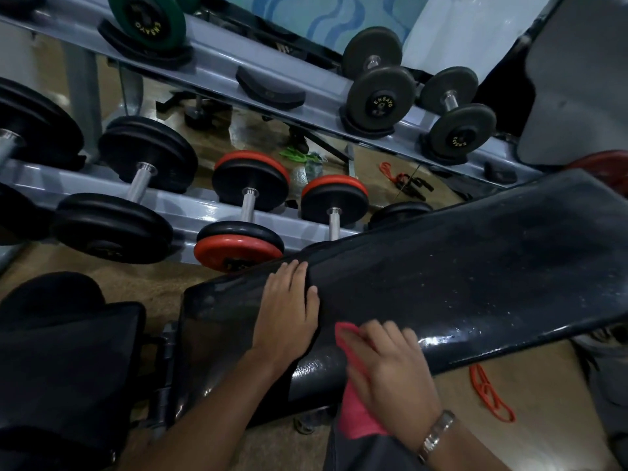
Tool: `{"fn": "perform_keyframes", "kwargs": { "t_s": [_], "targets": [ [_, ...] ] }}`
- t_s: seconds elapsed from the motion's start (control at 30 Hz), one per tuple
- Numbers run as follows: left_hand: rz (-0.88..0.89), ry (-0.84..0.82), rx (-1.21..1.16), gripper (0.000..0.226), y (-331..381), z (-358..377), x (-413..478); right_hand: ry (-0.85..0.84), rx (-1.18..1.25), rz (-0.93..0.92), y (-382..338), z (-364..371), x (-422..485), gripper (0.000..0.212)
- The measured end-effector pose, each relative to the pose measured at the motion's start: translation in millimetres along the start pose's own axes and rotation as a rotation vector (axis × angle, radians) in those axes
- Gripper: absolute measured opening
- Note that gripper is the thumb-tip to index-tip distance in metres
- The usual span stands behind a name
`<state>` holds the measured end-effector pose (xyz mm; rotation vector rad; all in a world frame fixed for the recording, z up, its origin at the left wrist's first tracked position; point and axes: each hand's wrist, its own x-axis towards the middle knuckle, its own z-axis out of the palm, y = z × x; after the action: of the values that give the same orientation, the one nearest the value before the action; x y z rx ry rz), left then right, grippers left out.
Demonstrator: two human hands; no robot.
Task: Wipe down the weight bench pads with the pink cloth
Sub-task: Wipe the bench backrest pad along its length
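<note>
A long black bench pad runs from the lower middle up to the right, shiny and flecked with droplets. My left hand lies flat on its near end, fingers straight and reaching toward the far edge. My right hand presses the pink cloth against the pad's near side edge; the cloth hangs down below my palm and peeks out past my fingers. A second black pad, the seat, sits lower left beyond a metal hinge.
A grey dumbbell rack with several black and red dumbbells stands just behind the bench. An orange resistance band lies on the floor under the pad at right. Another padded bench rises at the upper right.
</note>
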<state>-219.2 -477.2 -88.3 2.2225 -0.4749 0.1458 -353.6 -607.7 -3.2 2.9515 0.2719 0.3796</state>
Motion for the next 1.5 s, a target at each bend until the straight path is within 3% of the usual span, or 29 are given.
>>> {"fn": "perform_keyframes", "kwargs": {
  "t_s": [0.07, 0.23, 0.4, 0.53, 0.7, 0.87, 1.0, 1.17, 1.33, 1.5],
  "targets": [
    [-0.009, 0.003, -0.025, 0.063, -2, 2, -1, -0.007, -0.008, -0.051, 13, -6, -2, 0.037],
    [0.011, 0.025, -0.002, 0.062, -3, 5, -3, 0.075, -0.018, 0.208, 22, -7, 13, 0.039],
    [0.013, 0.012, 0.002, 0.063, -3, 5, -3, 0.003, -0.019, -0.094, 20, -7, 9, 0.037],
    [0.019, 0.022, 0.024, 0.061, -5, 6, -2, 0.077, -0.013, 0.156, 30, -8, 21, 0.035],
    [-0.010, 0.007, -0.006, 0.064, -1, 5, -5, 0.004, 0.019, -0.148, 19, -5, 3, 0.040],
    [0.004, 0.001, 0.025, 0.064, -2, 5, -4, 0.123, -0.067, 0.249, 17, 1, 30, 0.028],
    [0.004, 0.003, 0.013, 0.064, -2, 4, -6, 0.120, -0.109, 0.015, -8, 15, 20, 0.021],
    [0.000, 0.009, -0.010, 0.065, -2, 4, -7, 0.169, -0.129, 0.257, 36, 9, 65, 0.023],
    [0.019, 0.013, -0.006, 0.063, -2, 2, -7, 0.104, -0.186, -0.029, 25, 20, 79, 0.023],
    [0.002, 0.030, -0.010, 0.065, -1, 2, -3, 0.061, -0.256, 0.231, 37, 20, 118, 0.022]
  ]
}}
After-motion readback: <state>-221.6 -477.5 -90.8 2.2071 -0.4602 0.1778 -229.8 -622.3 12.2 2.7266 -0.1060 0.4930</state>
